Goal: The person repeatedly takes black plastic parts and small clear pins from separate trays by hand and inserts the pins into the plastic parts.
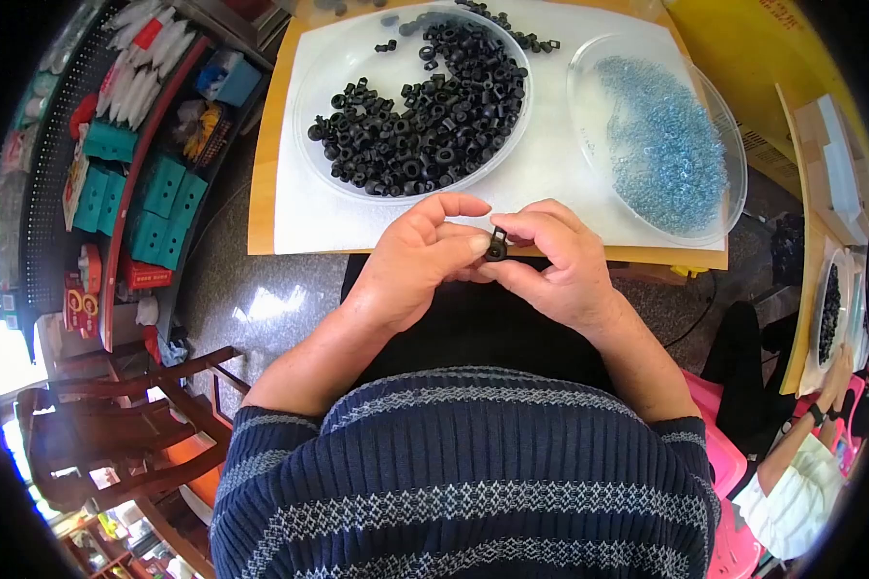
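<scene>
Over my lap, just off the near edge of the table, my right hand [565, 261] pinches a small black part [496, 247] between thumb and fingers. The part has a round ringed end and a square loop on top. My left hand [417, 253] meets it from the other side, thumb tip at the part and index finger curved above. Its thumb presses on the fingers below, and whatever sits between them is hidden. Beyond my hands stands a round clear tray [304, 145] of loose black parts [434, 125]. A second clear tray [737, 183] at the right holds tiny pale-blue clear pieces [666, 145].
White sheeting [304, 217] covers the wooden table [263, 207]. More black parts lie past the big tray. Shelves with teal boxes [159, 212] stand at the left, above a wooden chair [164, 415]. At the right, another person's arm [787, 449] reaches toward a tray [826, 333].
</scene>
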Motion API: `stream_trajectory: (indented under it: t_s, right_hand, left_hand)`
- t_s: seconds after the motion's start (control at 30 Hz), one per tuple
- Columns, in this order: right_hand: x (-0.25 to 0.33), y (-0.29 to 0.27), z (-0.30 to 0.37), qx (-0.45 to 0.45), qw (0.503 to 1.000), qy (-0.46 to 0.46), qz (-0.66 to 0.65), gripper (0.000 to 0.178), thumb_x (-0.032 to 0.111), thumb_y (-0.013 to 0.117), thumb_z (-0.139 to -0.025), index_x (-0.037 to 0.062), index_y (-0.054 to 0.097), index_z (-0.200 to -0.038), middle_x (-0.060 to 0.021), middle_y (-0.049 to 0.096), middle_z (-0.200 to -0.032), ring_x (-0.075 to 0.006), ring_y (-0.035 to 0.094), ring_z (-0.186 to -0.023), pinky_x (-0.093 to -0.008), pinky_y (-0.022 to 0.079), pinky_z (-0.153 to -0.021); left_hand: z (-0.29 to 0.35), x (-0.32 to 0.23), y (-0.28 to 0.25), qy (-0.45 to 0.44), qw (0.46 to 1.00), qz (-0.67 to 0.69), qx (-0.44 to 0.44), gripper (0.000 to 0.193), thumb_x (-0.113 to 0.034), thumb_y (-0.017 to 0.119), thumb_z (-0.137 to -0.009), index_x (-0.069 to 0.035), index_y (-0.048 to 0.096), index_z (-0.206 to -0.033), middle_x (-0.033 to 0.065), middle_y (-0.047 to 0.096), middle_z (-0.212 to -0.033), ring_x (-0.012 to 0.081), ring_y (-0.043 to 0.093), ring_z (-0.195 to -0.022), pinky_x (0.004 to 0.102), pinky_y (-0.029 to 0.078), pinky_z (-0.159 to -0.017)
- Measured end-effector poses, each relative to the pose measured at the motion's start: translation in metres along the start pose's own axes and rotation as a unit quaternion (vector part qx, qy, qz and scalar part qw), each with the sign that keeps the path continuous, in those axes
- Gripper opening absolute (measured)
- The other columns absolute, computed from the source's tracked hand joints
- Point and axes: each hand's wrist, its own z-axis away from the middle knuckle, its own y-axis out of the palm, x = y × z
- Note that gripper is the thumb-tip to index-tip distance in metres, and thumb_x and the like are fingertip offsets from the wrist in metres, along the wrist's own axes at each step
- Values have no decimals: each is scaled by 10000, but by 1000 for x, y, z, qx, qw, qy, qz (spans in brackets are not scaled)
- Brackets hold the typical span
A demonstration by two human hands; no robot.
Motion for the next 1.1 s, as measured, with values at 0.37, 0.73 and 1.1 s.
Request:
stream_trajectory:
  t_s: [0.37,0.73,1.1]
  right_hand:
    - [1,2,1,-10,1000,-21,12,309,103,697,-609,43,577,-888,-75,557,-728,-218,556,-664,-300,462,-584]
    - [2,6,1,8,999,-31,34,343,91,714,-591,37,578,-901,-77,561,-762,-205,558,-688,-287,462,-597]
    - [-3,2,0,14,989,-96,113,344,124,674,-577,40,557,-890,-76,523,-714,-242,524,-660,-321,433,-578]
  left_hand:
    - [5,3,-2,-95,992,81,25,211,-156,568,-807,-2,563,-950,75,591,-848,144,586,-742,275,500,-681]
    - [-3,15,-2,-59,994,92,-7,82,-87,574,-770,-12,566,-800,61,590,-780,135,581,-668,258,501,-629]
    - [3,10,-2,-100,992,70,27,214,-159,564,-810,4,577,-949,73,589,-855,139,579,-759,271,491,-698]
